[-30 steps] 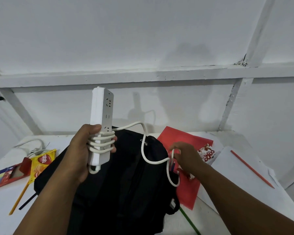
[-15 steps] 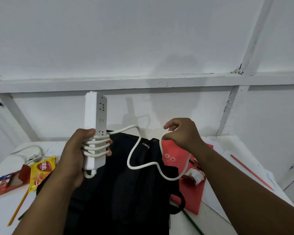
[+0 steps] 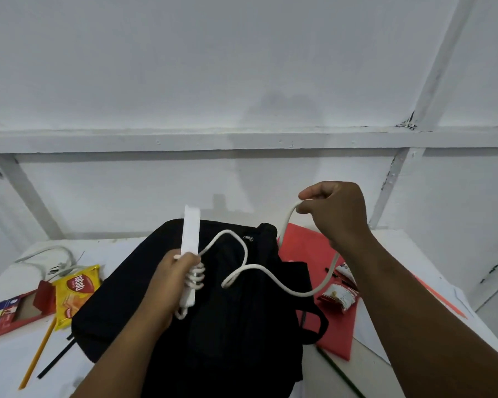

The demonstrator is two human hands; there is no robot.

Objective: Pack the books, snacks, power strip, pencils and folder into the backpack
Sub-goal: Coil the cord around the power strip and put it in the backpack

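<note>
Left hand (image 3: 170, 278) gripping low — right hand (image 3: 332, 215) raised, fingers pinched.

White painted wall (image 3: 242, 67): fills the upper frame, flat and matte, with faint grey smudges near the centre. Horizontal white rail (image 3: 184, 140): runs the full width across the wall. Diagonal white braces: one at left (image 3: 26, 196), one at right (image 3: 443, 53), the right one chipped and dark where it meets the rail. White counter (image 3: 121, 248): set against the wall, its top scuffed in places. Light: even and soft, casting dim shadows on the wall above the counter.
</note>
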